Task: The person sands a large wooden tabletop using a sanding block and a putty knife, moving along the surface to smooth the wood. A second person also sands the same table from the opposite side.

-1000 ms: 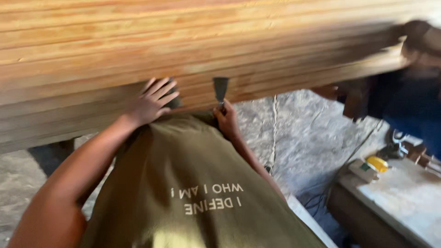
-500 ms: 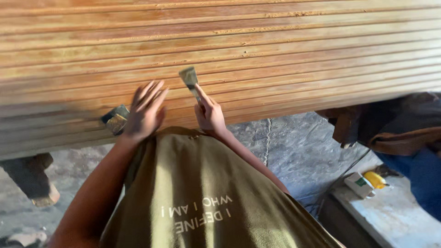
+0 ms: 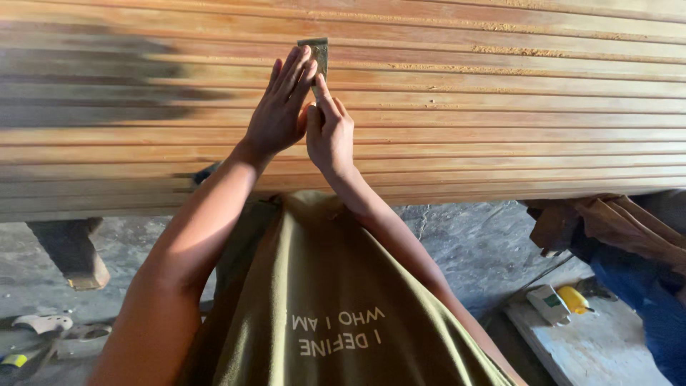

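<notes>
A wide surface of narrow wooden slats (image 3: pixel 500 107) laid side by side fills the upper half of the head view. My right hand (image 3: pixel 329 132) grips a small flat brush or scraper (image 3: pixel 316 51), whose tip rests on the slats well in from the near edge. My left hand (image 3: pixel 280 107) lies flat with fingers stretched out, right beside the tool and touching the right hand. A dark smear (image 3: pixel 93 78) covers the slats at the left. My olive shirt (image 3: pixel 329 307) fills the lower middle.
A wooden support block (image 3: pixel 71 254) stands under the slats at the left. On the stone floor lie sandals (image 3: pixel 50 329) at lower left and a white and a yellow container (image 3: pixel 561 302) on a pale slab at lower right. Brown cloth (image 3: pixel 607 221) hangs at the right.
Both hands have reached further onto the slats, away from the near edge. The left hand has closed in beside the right one, and the tool has travelled with it.
</notes>
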Motion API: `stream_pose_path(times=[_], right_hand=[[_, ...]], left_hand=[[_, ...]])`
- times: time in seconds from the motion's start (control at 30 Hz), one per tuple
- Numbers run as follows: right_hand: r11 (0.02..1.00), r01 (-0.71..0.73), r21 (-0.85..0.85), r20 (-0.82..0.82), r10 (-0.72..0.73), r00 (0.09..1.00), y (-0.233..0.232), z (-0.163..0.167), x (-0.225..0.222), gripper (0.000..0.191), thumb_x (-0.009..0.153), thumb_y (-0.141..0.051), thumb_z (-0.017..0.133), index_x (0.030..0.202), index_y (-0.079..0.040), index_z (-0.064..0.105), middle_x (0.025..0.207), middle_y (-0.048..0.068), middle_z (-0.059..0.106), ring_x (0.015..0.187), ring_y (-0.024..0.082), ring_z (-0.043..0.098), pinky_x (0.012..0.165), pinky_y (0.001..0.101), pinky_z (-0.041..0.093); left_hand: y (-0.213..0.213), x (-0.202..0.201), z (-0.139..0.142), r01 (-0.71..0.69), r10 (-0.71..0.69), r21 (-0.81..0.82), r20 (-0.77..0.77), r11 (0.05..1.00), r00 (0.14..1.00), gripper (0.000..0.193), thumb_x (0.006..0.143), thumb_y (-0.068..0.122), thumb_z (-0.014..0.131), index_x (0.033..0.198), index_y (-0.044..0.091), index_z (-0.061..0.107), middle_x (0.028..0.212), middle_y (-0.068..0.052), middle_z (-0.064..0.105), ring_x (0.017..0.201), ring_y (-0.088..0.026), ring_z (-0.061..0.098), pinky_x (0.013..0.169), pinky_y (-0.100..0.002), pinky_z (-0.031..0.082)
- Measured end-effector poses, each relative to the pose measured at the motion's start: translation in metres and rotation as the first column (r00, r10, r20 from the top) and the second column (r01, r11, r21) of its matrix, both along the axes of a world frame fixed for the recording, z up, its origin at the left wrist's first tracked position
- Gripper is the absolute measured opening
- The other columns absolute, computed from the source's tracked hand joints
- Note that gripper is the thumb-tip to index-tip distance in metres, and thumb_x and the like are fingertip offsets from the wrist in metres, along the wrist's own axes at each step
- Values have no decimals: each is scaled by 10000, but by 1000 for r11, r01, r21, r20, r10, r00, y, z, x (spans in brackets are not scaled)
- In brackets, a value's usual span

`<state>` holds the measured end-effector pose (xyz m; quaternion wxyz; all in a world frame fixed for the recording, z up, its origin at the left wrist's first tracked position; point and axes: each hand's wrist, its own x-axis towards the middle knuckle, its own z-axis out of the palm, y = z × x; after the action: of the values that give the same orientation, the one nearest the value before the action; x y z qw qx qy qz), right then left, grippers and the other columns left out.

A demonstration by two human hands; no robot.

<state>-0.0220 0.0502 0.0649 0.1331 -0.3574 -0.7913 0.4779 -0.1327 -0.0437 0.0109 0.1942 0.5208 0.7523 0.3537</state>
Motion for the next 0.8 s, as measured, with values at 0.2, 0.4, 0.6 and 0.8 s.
stream_pose_path(times=[0.2, 0.4, 0.6, 0.8], right_hand=[[996, 92, -7, 59, -92, 994, -3, -14, -35, 479, 981, -7, 560, 1460, 2, 545, 971, 223, 696, 762, 253, 696, 729, 355, 577], [995, 93, 30, 26, -94, 995, 3, -15, -52, 477, 996, 10, 553, 1473, -1, 533, 1025, 206, 713, 789, 196, 721, 718, 330, 588], [986, 154, -66, 126, -145, 981, 2, -15, -57, 475, 1000, 1, 543, 1474, -5, 534, 874, 158, 714, 690, 173, 708, 661, 314, 578], [987, 161, 22, 147, -163, 976, -1, -15, -61, 466, 989, 6, 554, 1454, -10, 567, 900, 186, 706, 688, 188, 687, 669, 326, 569]], left_hand=[[6, -33, -19, 44, -44, -43, 8, 998, 999, 660, 1062, 115, 602, 1654, 29, 325, 1740, -172, 258, 1644, -325, 205, 1354, -543, 172], [14, -53, -22, 66, -67, -37, -24, 997, 997, 673, 1015, 136, 645, 1618, 15, 373, 1709, -176, 305, 1620, -314, 248, 1330, -549, 169], [18, -58, -21, 69, -69, -22, -6, 997, 998, 631, 1063, 184, 650, 1613, 4, 399, 1702, -184, 333, 1612, -324, 266, 1326, -551, 178], [18, -57, -23, 68, -68, -27, 1, 997, 998, 611, 1069, 193, 638, 1601, 0, 408, 1700, -176, 334, 1613, -321, 270, 1330, -543, 185]])
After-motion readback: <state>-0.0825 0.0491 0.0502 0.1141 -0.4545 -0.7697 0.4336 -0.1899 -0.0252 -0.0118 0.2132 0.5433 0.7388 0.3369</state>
